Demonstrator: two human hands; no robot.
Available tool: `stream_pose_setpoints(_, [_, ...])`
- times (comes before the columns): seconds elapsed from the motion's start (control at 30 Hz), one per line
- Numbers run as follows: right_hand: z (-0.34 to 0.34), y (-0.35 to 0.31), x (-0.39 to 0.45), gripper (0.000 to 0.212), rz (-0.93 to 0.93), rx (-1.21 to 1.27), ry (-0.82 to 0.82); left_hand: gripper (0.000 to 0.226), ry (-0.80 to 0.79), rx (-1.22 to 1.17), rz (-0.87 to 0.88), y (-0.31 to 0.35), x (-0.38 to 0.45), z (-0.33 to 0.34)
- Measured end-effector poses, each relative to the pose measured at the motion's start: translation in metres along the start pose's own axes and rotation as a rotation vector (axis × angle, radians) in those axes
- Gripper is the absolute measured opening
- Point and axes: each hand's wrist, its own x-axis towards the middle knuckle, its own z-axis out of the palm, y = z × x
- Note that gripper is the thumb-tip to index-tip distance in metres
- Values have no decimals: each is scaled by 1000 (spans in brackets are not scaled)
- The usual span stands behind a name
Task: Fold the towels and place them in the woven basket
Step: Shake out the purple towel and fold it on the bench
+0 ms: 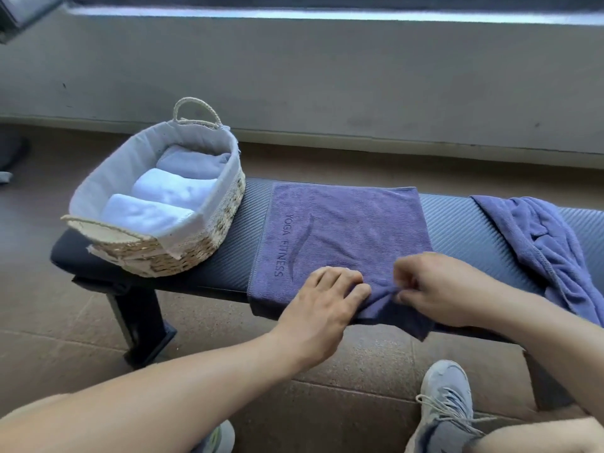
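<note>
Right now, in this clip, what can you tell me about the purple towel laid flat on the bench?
The purple terry towel printed YOGA FITNESS lies spread flat across the dark padded bench, its near edge hanging over the front. The lettering, beside a curved swoosh logo, runs along its left side. The left hand rests on its near edge, while the right hand pinches a bunched fold there. It lies between the woven straw basket and a crumpled purple towel.

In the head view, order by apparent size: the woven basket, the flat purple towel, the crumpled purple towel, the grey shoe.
1. Flat purple towel and woven basket: look alike, unranked.
2. Crumpled purple towel, partly cut off.
3. Grey shoe, nearer the camera.
</note>
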Motion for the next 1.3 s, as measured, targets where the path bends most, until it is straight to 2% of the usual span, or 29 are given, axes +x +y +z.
stream_pose_setpoints(0.1, [-2, 5, 4, 18, 12, 179, 68, 52, 30, -69, -53, 1, 3, -3])
stream_pose_setpoints(0.2, [4, 6, 11, 11, 18, 226, 84, 38, 62, -164, -91, -2, 8, -12])
stream_pose_setpoints(0.3, [3, 9, 18, 14, 23, 274, 69, 25, 90, -237, -131, -7, 12, -18])
stream_pose_setpoints(0.43, [-2, 16, 23, 23, 12, 367, 113, 17, 167, -504, -318, -15, 16, -29])
stream_pose_setpoints(0.5, [-8, 18, 21, 23, -22, 411, 76, 7, 198, -600, -426, -21, 21, -35])
stream_pose_setpoints(0.57, [-14, 20, 16, 38, -55, 409, -52, 4, 220, -656, -545, -29, 24, -38])
stream_pose_setpoints(0.63, [-14, 19, 12, 61, -93, 290, -147, 6, 201, -665, -591, -34, 26, -36])
stream_pose_setpoints(0.7, [-5, 18, 13, 79, -152, 128, -139, 7, 168, -644, -572, -34, 26, -33])
stream_pose_setpoints(0.73, [0, 18, 14, 81, -166, 93, -106, 9, 166, -635, -553, -32, 25, -32])
stream_pose_setpoints(0.83, [6, 16, 18, 63, -180, 104, 7, 23, 185, -648, -511, -28, 25, -33])
stream_pose_setpoints(0.93, [2, 16, 18, 44, -171, 146, 13, 33, 146, -590, -455, -26, 23, -32])
stream_pose_setpoints(1.0, [-2, 16, 17, 33, -160, 196, 20, 29, 142, -532, -381, -25, 21, -28])
stream_pose_setpoints(1.07, [-7, 18, 15, 20, -123, 266, 46, 19, 170, -575, -351, -24, 21, -27])
stream_pose_setpoints(1.2, [-18, 30, 13, 25, -96, 435, 54, 23, 219, -739, -447, -22, 25, -34])
stream_pose_setpoints(1.3, [-29, 36, 6, 29, -141, 680, 56, 31, 210, -838, -517, -23, 26, -37])
